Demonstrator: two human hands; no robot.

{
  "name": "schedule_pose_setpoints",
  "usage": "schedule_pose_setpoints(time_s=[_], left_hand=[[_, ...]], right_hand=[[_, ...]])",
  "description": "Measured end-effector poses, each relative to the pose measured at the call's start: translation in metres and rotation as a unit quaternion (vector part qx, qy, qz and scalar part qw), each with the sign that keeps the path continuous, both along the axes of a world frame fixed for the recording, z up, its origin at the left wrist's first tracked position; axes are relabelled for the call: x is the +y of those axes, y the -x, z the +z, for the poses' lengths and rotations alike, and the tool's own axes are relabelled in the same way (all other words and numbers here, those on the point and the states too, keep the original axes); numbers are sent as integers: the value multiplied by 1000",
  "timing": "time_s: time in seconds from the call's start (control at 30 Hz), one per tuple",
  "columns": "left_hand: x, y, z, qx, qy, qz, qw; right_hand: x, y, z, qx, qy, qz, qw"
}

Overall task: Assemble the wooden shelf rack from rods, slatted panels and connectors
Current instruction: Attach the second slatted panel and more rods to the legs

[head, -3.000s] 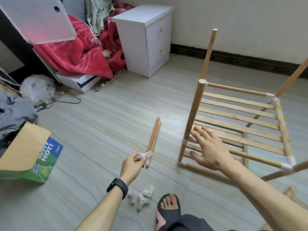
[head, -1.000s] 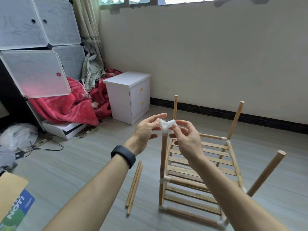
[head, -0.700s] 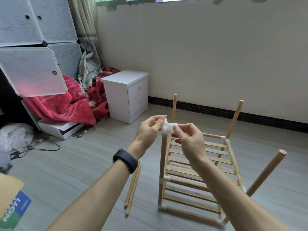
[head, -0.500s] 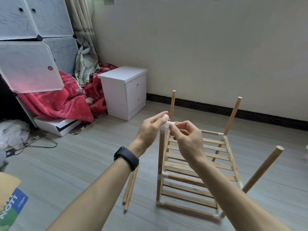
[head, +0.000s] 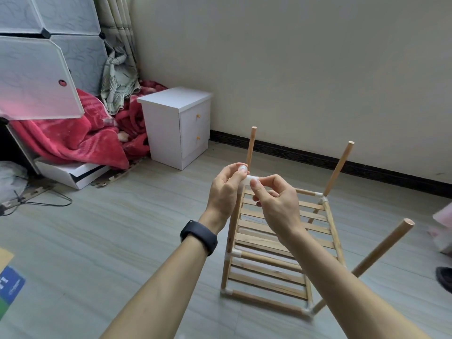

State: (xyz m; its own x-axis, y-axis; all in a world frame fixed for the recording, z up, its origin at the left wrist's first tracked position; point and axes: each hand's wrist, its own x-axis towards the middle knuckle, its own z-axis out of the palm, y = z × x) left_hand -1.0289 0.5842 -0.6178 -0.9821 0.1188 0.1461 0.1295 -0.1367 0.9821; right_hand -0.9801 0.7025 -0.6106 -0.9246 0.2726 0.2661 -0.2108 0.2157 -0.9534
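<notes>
Left hand [head: 226, 189]: grip closed, thumb and fingertips pinching the white connector [head: 250, 179] at the top of the near-left rod [head: 232, 231]. Right hand [head: 274, 204]: grip likewise pinched on the connector's right arm.

Judgement: the connector is light, rigid, smooth plastic and a press fit. It is best held by its body and pushed straight down, with the rod braced.

The rack [head: 281, 243] stands on the floor [head: 122, 228]. Its pale slatted panels are joined by white corner pieces [head: 236, 253], and three further rods [head: 338, 167] rise bare-topped. It looks light and likely to wobble.
</notes>
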Motion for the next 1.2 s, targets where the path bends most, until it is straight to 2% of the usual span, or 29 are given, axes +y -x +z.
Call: schedule_pose_setpoints(time_s=[0.37, 0.5, 0.63, 0.87, 1.2], left_hand=[[-11, -17, -9, 4, 10, -39, 999], [-20, -27, -50, 55, 165, 43, 984], [-28, -28, -67, 87, 235, 76, 965], [-10, -24, -54, 110, 164, 119, 973], [-12, -22, -57, 112, 152, 114, 975]], right_hand=[[-1, -8, -3, 32, -12, -19, 999], [2, -8, -3, 24, -9, -22, 999], [-2, -7, -6, 36, -34, -40, 998], [0, -3, -8, 51, -60, -76, 994], [-5, -5, -10, 70, -53, -68, 994]])
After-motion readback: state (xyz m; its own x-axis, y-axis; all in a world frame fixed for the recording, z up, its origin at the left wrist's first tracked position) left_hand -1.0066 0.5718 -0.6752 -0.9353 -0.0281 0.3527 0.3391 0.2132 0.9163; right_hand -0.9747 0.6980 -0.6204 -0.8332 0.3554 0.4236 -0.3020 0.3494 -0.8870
